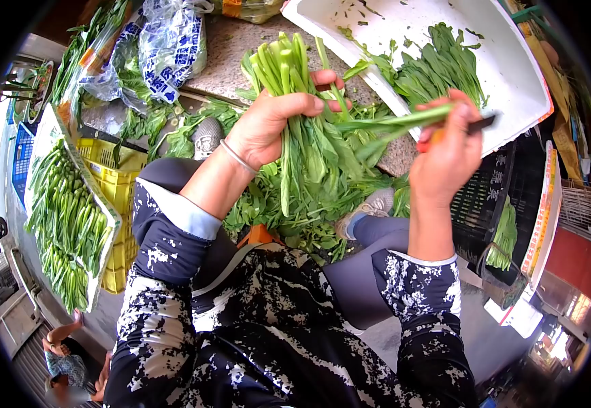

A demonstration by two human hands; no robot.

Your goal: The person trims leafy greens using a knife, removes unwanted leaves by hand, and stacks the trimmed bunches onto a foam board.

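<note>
On the left, a white box [113, 224] holds green stalks [64, 211]. Next, the left hand [268, 120] has its grip wrapped around a bunch of greens [312, 149], above a leaf pile [261, 202]. Then the right hand's [449, 148] grip pinches a leafy stalk [404, 122] and a blurry knife [482, 124]. Farthest right, a white tub [520, 75] holds loose leaves [441, 64].

Bright, soft light, faint shadows, white box [513, 75] almost washed out, glare along the far left edge, right hand [446, 153] and knife [482, 124] blurred, strong fisheye bending, black rounded corners
</note>
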